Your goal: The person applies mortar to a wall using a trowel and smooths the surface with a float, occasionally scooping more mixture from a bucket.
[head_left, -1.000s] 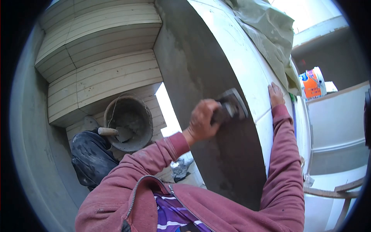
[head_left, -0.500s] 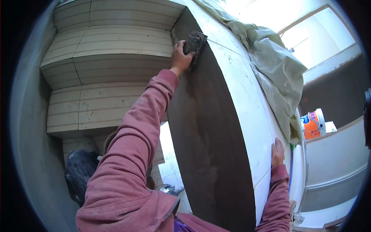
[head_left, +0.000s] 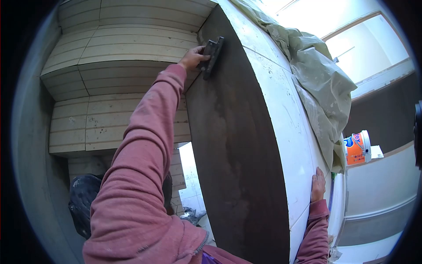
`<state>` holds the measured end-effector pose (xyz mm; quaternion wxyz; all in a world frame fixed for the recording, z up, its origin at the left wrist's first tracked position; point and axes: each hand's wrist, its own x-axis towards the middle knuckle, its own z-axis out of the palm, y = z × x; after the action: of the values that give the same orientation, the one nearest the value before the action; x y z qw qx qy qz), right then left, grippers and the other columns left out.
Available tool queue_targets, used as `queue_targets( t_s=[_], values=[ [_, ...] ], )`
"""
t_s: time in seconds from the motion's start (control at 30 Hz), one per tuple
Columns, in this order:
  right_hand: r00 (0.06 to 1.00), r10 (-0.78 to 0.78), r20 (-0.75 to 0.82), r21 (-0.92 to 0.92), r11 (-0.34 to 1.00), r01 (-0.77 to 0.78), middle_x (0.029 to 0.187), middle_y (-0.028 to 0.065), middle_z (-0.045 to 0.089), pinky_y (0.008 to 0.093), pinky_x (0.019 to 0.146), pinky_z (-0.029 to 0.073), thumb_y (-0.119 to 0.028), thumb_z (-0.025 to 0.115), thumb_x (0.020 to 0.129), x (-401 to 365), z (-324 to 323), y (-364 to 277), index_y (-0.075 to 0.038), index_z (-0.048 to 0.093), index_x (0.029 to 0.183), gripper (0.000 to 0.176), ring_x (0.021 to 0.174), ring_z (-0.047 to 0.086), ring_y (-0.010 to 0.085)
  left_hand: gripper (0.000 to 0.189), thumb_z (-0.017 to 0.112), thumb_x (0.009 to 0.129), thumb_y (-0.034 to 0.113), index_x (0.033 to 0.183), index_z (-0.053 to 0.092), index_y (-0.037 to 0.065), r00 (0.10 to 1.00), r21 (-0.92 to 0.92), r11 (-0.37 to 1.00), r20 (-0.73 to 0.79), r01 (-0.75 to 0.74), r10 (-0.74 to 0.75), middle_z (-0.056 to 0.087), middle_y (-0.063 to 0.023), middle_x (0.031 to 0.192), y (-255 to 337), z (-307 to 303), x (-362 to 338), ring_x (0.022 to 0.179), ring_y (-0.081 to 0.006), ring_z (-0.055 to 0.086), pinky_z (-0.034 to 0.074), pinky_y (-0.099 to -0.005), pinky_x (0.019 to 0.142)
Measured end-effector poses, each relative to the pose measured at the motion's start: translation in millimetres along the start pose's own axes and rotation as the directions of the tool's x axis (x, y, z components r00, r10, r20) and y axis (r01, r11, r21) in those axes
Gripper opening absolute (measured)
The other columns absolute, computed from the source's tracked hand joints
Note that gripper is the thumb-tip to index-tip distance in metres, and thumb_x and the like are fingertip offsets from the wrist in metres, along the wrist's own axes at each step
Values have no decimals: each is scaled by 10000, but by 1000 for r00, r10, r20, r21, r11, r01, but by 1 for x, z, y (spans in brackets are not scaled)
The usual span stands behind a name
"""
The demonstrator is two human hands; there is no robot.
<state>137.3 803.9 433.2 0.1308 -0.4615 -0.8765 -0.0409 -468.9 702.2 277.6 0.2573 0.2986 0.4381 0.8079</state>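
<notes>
My left hand (head_left: 193, 58) grips a dark, flat float-like tool (head_left: 212, 58), its fingers and thumb wrapped on the handle side. The tool is at the upper part of a dark grey-brown plastered side face (head_left: 237, 145), turned partly edge-on. Where its blade meets the surface is hard to make out. Farther right, my right hand (head_left: 317, 185) lies with fingers extended on the edge of a white tiled top (head_left: 281, 110), holding nothing.
Cream steps with lines (head_left: 132, 42) rise at left beside a grey wall (head_left: 33, 132). A dark bag-like object (head_left: 83, 200) is at lower left. A greenish sheet (head_left: 318, 70) drapes over the white top. An orange and white bucket (head_left: 358, 148) is at right.
My left hand and the tool have shifted slightly left and down, and the tool has turned more edge-on. My right hand appears slightly lower in the view, as the whole view has shifted.
</notes>
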Motion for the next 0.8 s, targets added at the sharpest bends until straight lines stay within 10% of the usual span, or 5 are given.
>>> queue_targets(
  t_s=[0.27, 0.33, 0.47, 0.67, 0.8],
  values=[
    [1000, -11, 15, 8, 1000, 11, 1301, 185, 409, 372, 1021, 237, -263, 422, 872, 8, 3, 3, -31, 435, 1270, 461, 1208, 360, 320, 424, 613, 741, -25, 1144, 522, 72, 904, -144, 983, 425, 112, -40, 595, -26, 979, -4, 47, -160, 839, -98, 577, 479, -228, 714],
    [1000, -25, 4, 11, 1000, 25, 1290, 189, 421, 375, 1014, 247, -270, 425, 870, 13, 7, 6, -26, 443, 1261, 461, 1198, 373, 322, 429, 666, 685, 28, 1097, 552, 61, 806, 71, 936, 533, -345, 256, 597, -37, 1002, -6, 74, -230, 942, -134, 555, 453, -290, 826],
    [1000, 7, -12, -26, 1000, -7, 1261, 166, 463, 381, 994, 275, -314, 431, 868, 17, 11, 12, -39, 479, 1232, 459, 1176, 412, 303, 549, 681, 690, 148, 1197, 499, 39, 539, 225, 966, 833, -126, -123, 580, -145, 1089, -13, 101, -373, 1005, -268, 560, 431, -344, 883],
    [998, 34, -48, -29, 999, -35, 1268, 129, 472, 374, 990, 288, -372, 431, 865, 24, 17, 13, -68, 492, 1227, 476, 1182, 421, 280, 534, 648, 725, 107, 1224, 472, 38, 681, 505, 856, 590, 107, -433, 586, -101, 1051, 24, 46, -392, 914, -188, 564, 463, -317, 813],
    [964, -249, -96, -95, 966, 240, 1245, 178, 477, 351, 979, 335, -389, 443, 881, 72, 62, 104, -17, 469, 1227, 509, 1162, 438, 315, 340, 475, 835, 64, 1165, 508, -11, 767, -341, 695, 393, 633, -507, 599, -98, 1039, 62, -14, -413, 913, -178, 593, 481, -301, 806]
  ],
)
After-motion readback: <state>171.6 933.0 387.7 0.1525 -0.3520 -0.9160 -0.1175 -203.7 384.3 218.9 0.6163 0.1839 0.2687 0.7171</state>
